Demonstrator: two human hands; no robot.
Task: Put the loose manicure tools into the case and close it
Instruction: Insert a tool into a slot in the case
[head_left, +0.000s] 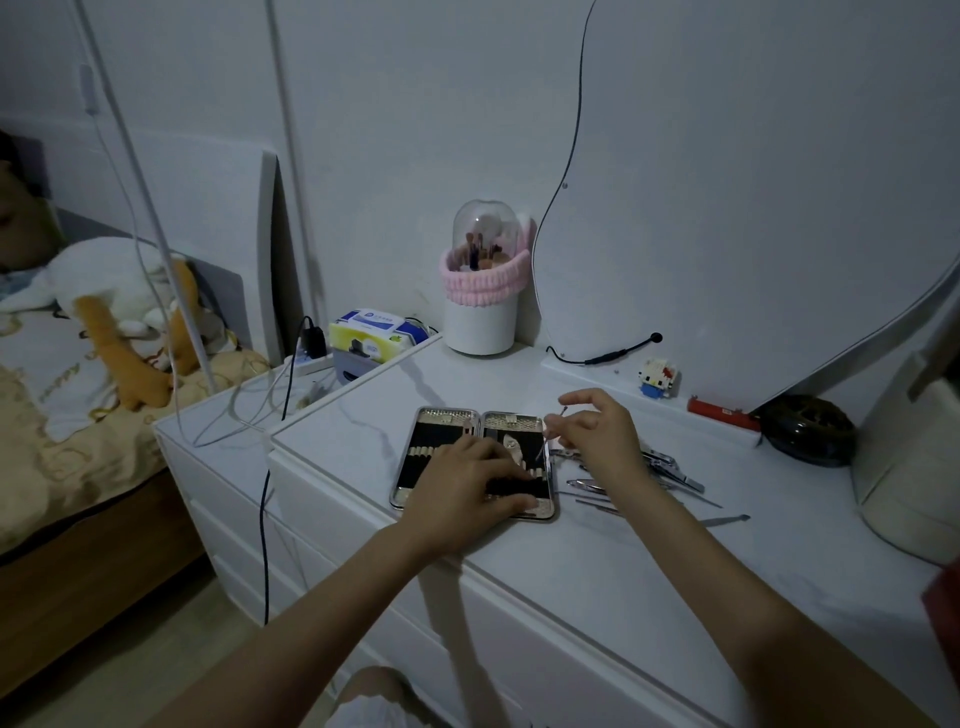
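**One thin tool over the open case**

The case (448, 415) lies open and flat on the white dresser (597, 561), its two halves side by side, with dark lining and pale loops inside. My left hand (467, 493) rests flat on it, fingers spread over the lower part of both halves; it presses down and holds nothing.

My right hand (597, 436) is at the right edge of the case, a little above the surface. Between my thumb and fingers I pinch a thin metal tool (551, 434). It stands tilted, its small top end up near my fingertips and its lower end over the right half of the case. I cannot tell if the tip already touches the lining.

The other loose tools (670, 475) are on the dresser just right of the case, partly hidden behind my right wrist: clippers, some thin sticks, and one flat piece further right. They lie outside the case.
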